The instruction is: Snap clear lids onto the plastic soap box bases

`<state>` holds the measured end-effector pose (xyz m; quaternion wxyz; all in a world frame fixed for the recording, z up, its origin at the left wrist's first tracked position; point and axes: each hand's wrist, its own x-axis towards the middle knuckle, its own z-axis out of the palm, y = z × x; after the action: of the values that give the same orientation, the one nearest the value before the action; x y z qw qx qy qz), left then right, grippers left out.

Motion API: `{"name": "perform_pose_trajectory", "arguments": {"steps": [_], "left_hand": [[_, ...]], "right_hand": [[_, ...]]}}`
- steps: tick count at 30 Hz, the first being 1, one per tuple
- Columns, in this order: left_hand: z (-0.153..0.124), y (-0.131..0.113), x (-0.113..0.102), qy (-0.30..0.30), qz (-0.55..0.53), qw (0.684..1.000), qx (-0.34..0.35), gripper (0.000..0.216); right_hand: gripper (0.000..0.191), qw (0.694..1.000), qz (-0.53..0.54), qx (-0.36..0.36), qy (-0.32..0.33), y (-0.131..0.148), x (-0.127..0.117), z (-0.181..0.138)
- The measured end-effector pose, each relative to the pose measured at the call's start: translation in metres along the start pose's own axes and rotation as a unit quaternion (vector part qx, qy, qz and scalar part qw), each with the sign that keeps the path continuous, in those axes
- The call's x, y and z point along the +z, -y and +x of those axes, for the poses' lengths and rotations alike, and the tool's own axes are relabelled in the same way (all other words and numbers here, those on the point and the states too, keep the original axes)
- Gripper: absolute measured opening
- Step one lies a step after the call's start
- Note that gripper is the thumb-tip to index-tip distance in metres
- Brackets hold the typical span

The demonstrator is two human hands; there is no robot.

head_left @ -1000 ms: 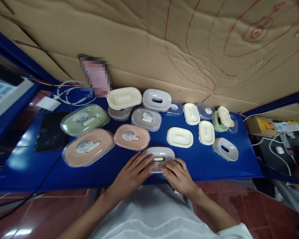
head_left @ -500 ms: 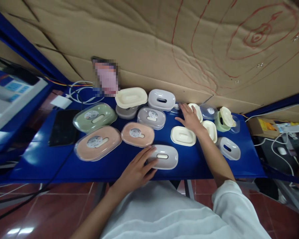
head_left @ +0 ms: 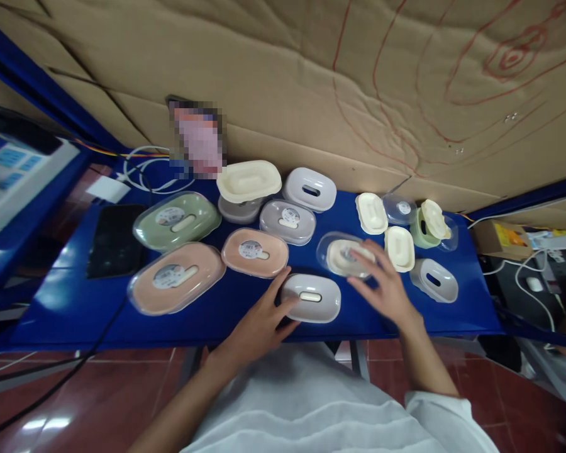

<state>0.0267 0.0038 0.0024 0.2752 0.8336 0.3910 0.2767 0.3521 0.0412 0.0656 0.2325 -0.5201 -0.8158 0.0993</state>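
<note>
Starting far to the left of the left hand [head_left: 259, 324], a dark flat slab [head_left: 114, 239] is seen on the blue table [head_left: 75, 308], its surface too dim to make out. Nearer that hand lie a green lidded box [head_left: 177, 220] and a large pink lidded box [head_left: 177, 278], then a smaller pink lidded box [head_left: 255, 252] just beyond the fingertips. Further back, a cream tray [head_left: 248, 180] is stacked on a grey piece that is mostly hidden beneath it, and a blurred-out patch covers something against the cardboard wall [head_left: 311, 82].

The left hand is laid flat, fingers spread and nothing gripped, its fingertips resting on the left end of the grey soap box [head_left: 311, 297] at the table's near edge. Beyond it sit a grey clear-lidded box [head_left: 287, 221] and a grey slotted lid [head_left: 310, 189].

Between the hands and slightly beyond, a clear lid [head_left: 327, 250] is held over a cream insert [head_left: 342, 259] by the right hand [head_left: 382, 286], whose fingers are curled loosely on the lid's right side (motion blur makes the exact grip hard to tell, and the fingers hide part of the lid).

To the right of that hand are two cream inserts [head_left: 399, 248], another clear lid [head_left: 400, 209], a green cup [head_left: 424, 229] partly covered by a tilted cream piece, and a second grey slotted lid [head_left: 434, 280].
</note>
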Motion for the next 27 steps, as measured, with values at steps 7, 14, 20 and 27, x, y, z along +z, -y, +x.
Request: {"name": "perform_pose_trajectory", "arguments": {"steps": [7,14,20,27], "left_hand": [[-0.007,0.013,0.008,0.012,-0.052,0.998,-0.018,0.097],[-0.004,0.012,0.002,0.045,-0.041,0.997,-0.052,0.102],[-0.004,0.012,0.003,0.035,-0.033,0.998,-0.042,0.102],[-0.001,0.011,0.001,0.026,-0.031,0.998,-0.037,0.101]], "right_hand": [[0.064,0.991,-0.009,-0.103,0.089,0.053,0.053,-0.059],[0.066,0.984,-0.055,-0.15,0.072,0.042,0.063,-0.058],[0.065,0.983,-0.045,-0.165,0.068,0.039,0.063,-0.057],[0.068,0.982,-0.05,-0.158,0.088,0.038,0.063,-0.053]]}}
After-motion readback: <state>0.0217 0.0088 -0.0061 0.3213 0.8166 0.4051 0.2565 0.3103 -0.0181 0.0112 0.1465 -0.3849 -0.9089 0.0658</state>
